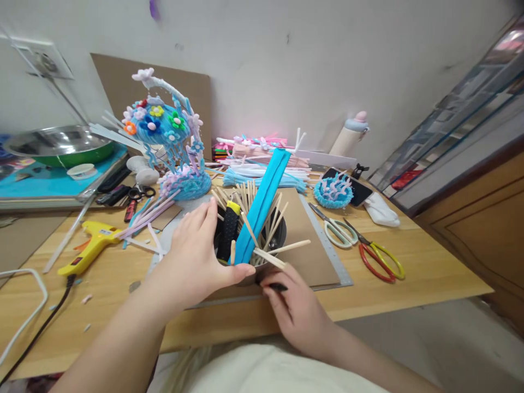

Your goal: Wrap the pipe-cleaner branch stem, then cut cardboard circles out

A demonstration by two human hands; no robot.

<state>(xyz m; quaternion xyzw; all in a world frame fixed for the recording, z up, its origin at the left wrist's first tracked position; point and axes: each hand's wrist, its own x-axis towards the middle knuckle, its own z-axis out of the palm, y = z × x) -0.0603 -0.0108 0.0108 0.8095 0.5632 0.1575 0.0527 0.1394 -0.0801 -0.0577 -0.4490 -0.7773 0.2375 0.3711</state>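
Observation:
A dark grey round container point(247, 279) stands at the front of the table, holding many thin wooden sticks point(246, 192), a folded bright blue strip point(264, 199) and a black and yellow utility knife point(228, 232). My left hand point(196, 248) is curved around its left side, thumb across the near rim. Low at the front right, my right hand point(297, 305) is closed around a small black piece, which looks like the container's handle. A few sticks lean out over the right fingers. The underside of the container is hidden.
A brown board point(315, 245) lies beneath the container. Two pairs of scissors point(338, 232) point(380, 259) lie right, a yellow glue gun point(92, 245) left. Behind stand a fuzzy flowered ornament point(164, 125), bundled pipe cleaners point(254, 174), a small blue fuzzy piece point(333, 191) and a bottle point(347, 136).

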